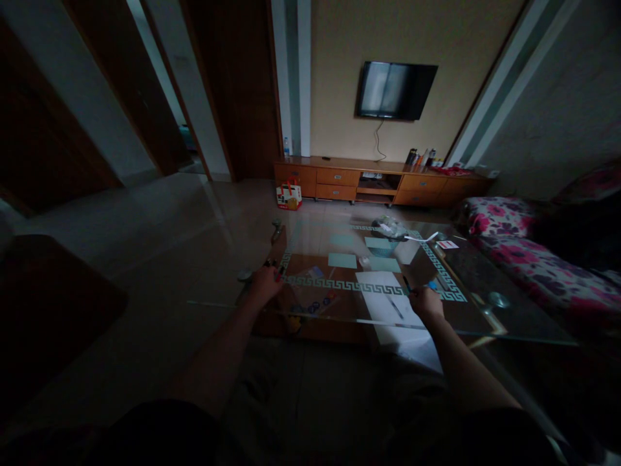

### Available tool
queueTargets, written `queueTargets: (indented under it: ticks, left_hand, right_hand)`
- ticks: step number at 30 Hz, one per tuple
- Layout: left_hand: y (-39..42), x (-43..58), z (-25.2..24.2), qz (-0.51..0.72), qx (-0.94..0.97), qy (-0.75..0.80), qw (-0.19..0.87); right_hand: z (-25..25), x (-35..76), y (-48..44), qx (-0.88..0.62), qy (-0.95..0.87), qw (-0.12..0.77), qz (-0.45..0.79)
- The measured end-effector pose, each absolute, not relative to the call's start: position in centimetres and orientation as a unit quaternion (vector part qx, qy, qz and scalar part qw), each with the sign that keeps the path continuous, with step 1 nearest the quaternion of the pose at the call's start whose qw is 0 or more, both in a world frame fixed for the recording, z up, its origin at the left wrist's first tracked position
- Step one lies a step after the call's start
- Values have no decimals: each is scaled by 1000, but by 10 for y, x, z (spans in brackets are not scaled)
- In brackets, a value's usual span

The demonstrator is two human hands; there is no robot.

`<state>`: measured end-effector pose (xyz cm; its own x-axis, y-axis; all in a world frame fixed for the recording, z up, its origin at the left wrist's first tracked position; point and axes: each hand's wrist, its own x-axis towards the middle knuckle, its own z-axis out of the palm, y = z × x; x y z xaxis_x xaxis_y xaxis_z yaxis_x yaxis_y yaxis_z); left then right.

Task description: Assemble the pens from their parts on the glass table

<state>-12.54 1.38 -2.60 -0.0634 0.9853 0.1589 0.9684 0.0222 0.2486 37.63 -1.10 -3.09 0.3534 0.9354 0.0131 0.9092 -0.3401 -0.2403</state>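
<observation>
Over the left end of the glass coffee table [339, 316], my left hand [264, 285] is closed round a few small dark, pen-like items, too dim to name surely. My right hand [427, 304] is closed on a dark pen [406, 283] whose end sticks out to the upper left. Between the hands, nearer the right one, lies white paper [378, 301] with another pen [395, 307] on it. Whether the paper lies on the glass or on the shelf beneath is hard to tell.
A clear plastic bag [389, 226] and a red-and-white card [447, 244] lie at the table's far right. Beyond stand a low wooden cabinet [334, 175] and a carton bag [289, 196]. A flowered sofa [514, 259] borders the right side.
</observation>
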Motion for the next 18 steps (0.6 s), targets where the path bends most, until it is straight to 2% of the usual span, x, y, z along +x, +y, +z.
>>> queueTargets:
  ticks: [6, 18]
  left_hand:
    - [15, -130, -36, 138, 679, 720, 33]
    - [20, -127, -44, 138, 673, 726, 38]
  right_hand:
    - [-28, 372, -11, -822, -558, 99, 62]
    - [-16, 352, -9, -794, -583, 170, -30]
